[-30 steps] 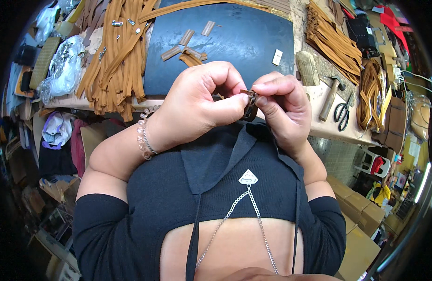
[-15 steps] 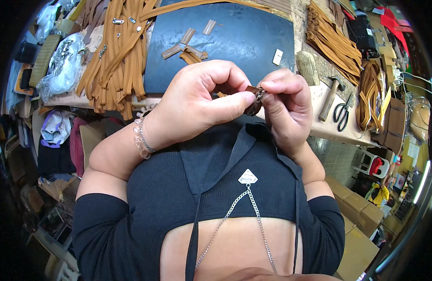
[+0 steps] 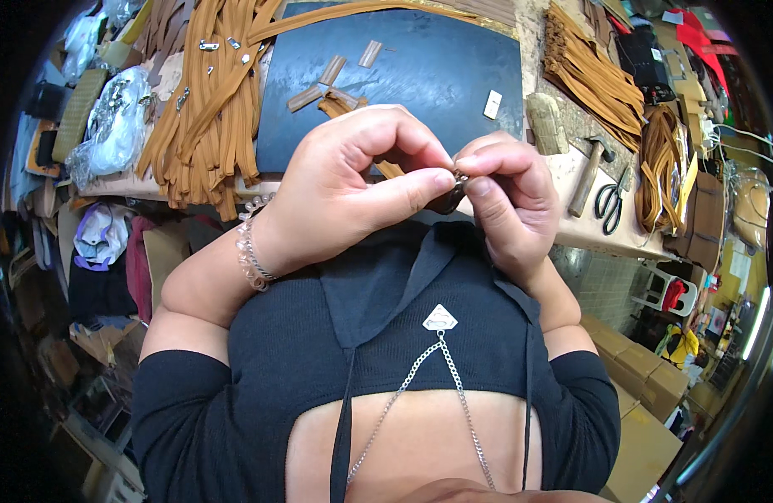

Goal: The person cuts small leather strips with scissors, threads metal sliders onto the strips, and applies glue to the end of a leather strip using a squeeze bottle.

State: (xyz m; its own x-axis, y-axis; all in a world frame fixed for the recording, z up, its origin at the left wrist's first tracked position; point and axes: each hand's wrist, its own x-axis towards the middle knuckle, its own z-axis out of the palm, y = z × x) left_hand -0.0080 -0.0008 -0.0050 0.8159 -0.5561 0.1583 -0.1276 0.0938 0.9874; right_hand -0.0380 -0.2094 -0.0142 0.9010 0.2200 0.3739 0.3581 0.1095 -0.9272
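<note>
In front of my chest, above the near edge of the table, both hands meet at a short brown zipper piece [image 3: 448, 201]. My left hand [image 3: 353, 172] pinches it between thumb and forefinger. My right hand [image 3: 516, 197] has its thumb and fingertips closed on the zipper's other end, around a small shiny metal part [image 3: 460, 178] that looks like a slider. The fingertips touch and cover most of it. Beyond my left knuckles, short brown zipper pieces [image 3: 329, 70] and an orange-brown strip [image 3: 334, 107] lie on the dark cutting mat [image 3: 420, 80].
Long tan zipper tapes [image 3: 206, 126] with loose metal sliders [image 3: 208, 45] cover the table's left side. A white block [image 3: 492, 104] lies on the mat. To the right are a worn wooden block [image 3: 547, 124], a hammer [image 3: 584, 186], scissors [image 3: 609, 208] and bundled tapes [image 3: 596, 75].
The fingertips of both hands have drawn closer together over the zipper piece, hiding more of it. My right thumb has shifted toward my left one.
</note>
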